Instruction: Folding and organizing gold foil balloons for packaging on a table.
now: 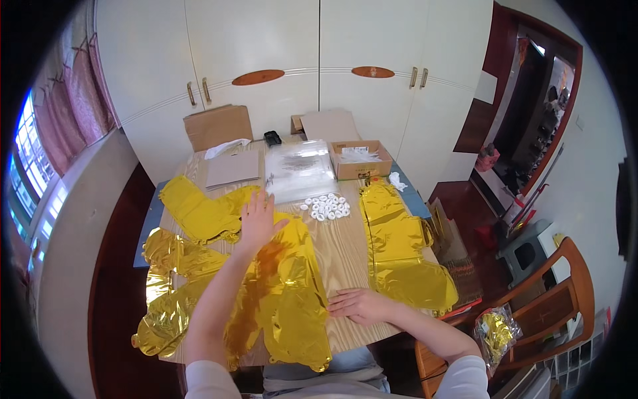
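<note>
Where gold foil (297, 312) ran lengthwise down the lower centre, the left hand (258, 223) lay outspread at its upper end, the right hand (362, 306), unclenched, touching its right edge.

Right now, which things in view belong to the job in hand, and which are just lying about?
Likely in the job:
gold foil at the left hand and right hand
perhaps white rings, clear plastic sheets

Apparently lying about:
crumpled white tissue
small black object
wooden chair

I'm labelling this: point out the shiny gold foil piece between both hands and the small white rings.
Shiny gold foil piece (290, 282): head view, middle.
Small white rings (325, 207): head view, pile's middle.
</note>
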